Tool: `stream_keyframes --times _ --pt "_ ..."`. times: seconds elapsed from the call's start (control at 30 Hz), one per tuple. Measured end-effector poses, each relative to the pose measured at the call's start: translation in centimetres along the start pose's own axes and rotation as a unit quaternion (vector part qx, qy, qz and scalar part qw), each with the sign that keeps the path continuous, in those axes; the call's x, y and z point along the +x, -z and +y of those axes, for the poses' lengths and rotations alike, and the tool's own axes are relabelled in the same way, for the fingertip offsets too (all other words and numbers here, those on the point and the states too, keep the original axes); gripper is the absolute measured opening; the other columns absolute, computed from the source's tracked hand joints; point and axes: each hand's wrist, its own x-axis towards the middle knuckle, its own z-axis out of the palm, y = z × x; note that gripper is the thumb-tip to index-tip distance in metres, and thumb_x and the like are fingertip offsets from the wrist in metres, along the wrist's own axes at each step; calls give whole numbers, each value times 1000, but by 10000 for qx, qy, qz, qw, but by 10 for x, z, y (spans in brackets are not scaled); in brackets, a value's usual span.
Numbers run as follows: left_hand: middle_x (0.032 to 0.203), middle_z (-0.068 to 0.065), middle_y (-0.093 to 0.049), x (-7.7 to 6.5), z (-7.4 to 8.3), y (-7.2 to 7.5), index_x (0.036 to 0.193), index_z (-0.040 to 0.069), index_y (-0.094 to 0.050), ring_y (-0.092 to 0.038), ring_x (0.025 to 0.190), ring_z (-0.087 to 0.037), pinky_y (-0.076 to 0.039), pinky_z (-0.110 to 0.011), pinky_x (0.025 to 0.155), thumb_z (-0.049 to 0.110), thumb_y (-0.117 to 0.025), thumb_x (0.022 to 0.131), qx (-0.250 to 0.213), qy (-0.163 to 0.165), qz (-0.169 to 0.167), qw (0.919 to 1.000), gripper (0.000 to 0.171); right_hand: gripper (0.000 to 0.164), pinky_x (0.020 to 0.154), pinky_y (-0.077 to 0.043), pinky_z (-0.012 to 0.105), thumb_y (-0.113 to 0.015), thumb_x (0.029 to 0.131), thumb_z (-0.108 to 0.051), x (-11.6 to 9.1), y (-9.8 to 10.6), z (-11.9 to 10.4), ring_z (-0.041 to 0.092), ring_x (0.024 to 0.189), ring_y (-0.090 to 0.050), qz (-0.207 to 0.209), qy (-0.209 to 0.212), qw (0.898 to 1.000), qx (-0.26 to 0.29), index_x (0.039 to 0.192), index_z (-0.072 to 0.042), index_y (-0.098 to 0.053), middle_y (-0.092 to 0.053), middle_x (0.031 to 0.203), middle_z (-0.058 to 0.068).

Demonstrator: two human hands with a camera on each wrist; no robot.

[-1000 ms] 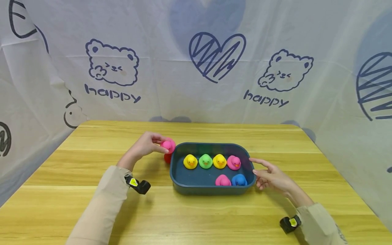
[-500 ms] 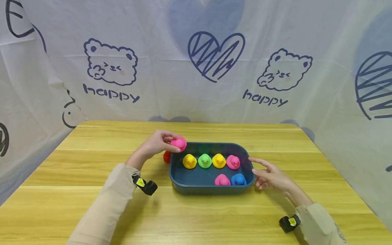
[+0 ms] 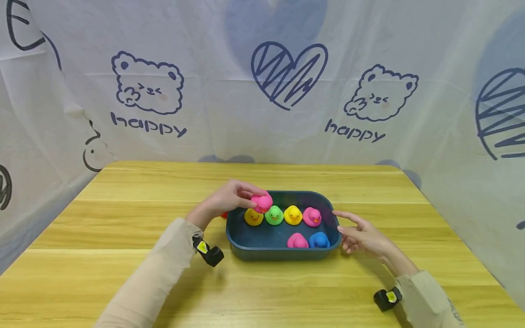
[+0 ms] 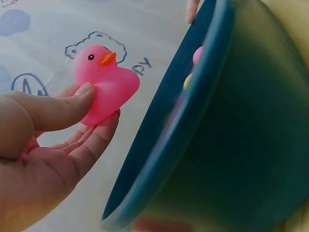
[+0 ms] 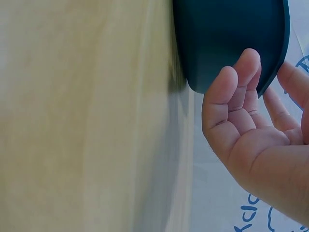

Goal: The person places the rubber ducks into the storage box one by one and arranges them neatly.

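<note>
My left hand (image 3: pixel 236 197) pinches a pink rubber duck (image 4: pixel 104 87) between thumb and fingers, over the left part of a dark teal plastic basin (image 3: pixel 283 254). In the head view this duck partly overlaps a yellow duck (image 3: pixel 254 218). Along the basin's back row also sit a green duck (image 3: pixel 274 216), another yellow duck (image 3: pixel 293 215) and a pink duck (image 3: pixel 312 217). A second pink duck (image 3: pixel 297 241) and a blue duck (image 3: pixel 319 240) sit at the front right, their lower parts hidden by the wall. At the basin's right end, my right hand (image 3: pixel 362 237) touches the rim with extended index finger and thumb.
A red object (image 3: pixel 223 215) shows just left of the basin, mostly hidden behind my left wrist. The basin stands on a light wooden table (image 3: pixel 262 296). A white printed cloth (image 3: pixel 229 91) hangs behind the table.
My left hand has carried the pink duck rightward, from beside the basin's left end, across the rim to above the inside. The right hand has stayed at the rim.
</note>
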Motion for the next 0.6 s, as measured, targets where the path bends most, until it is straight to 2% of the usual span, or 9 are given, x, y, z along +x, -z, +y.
stream_keyframes --times 0.23,0.37,0.47,0.6 --pt "107 -19 -60 7 -2 -16 112 -10 -57 -61 87 -18 -47 -33 81 -10 -56 82 -699 69 -187 9974 31 62 55 -49 26 -51 92 -19 0 1 2 13 56 -55 55 -64 10000 -11 141 -4 -17 -55 65 6" --pt "109 -21 -59 10 -4 -22 114 -12 -55 -61 85 -17 -46 -35 82 -12 -53 82 -1117 348 -320 9926 32 63 55 -49 26 -52 91 -20 1 2 2 14 56 -55 117 -128 9998 -32 141 -5 -17 -54 66 7" --pt "109 -18 -60 11 -4 -26 113 -8 -57 -60 84 -18 -47 -33 81 -11 -56 81 -1118 640 -359 9910 32 63 55 -49 26 -52 91 -20 0 2 2 14 56 -55 122 -128 9998 -43 141 -5 -17 -54 66 7" --pt "108 -15 -60 12 -6 -31 110 -6 -60 -58 84 -18 -48 -31 77 -8 -60 80 -938 790 -460 9914 30 63 54 -49 26 -52 92 -20 0 2 2 14 56 -55 115 -108 9999 -62 141 -4 -17 -54 66 7"
